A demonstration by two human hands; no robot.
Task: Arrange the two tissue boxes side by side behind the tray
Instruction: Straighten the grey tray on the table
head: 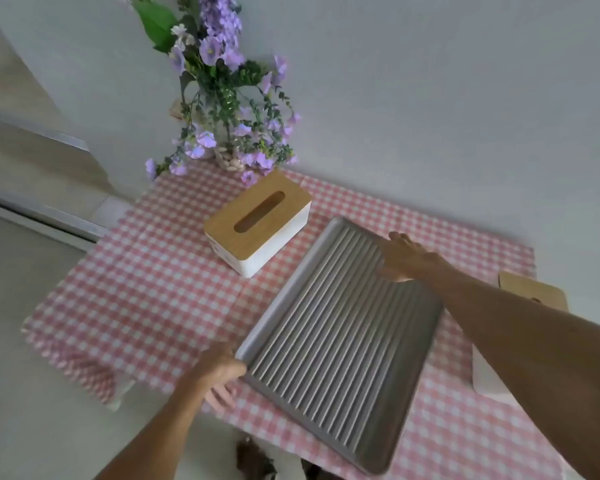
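A grey ribbed tray (pixel 340 327) lies slantwise on the pink checked tablecloth. One white tissue box with a wooden slotted lid (pixel 257 220) stands past the tray's far left corner, near the flowers. The second tissue box (pixel 530 292) stands to the right of the tray, mostly hidden by my right forearm. My left hand (pixel 219 372) grips the tray's near left corner. My right hand (pixel 406 258) is stretched over the tray's far right part with fingers apart, holding nothing.
A vase of purple flowers (pixel 229 133) stands at the table's back left against the white wall. The checked cloth (pixel 136 289) hangs over the table's left edge. The floor lies to the left.
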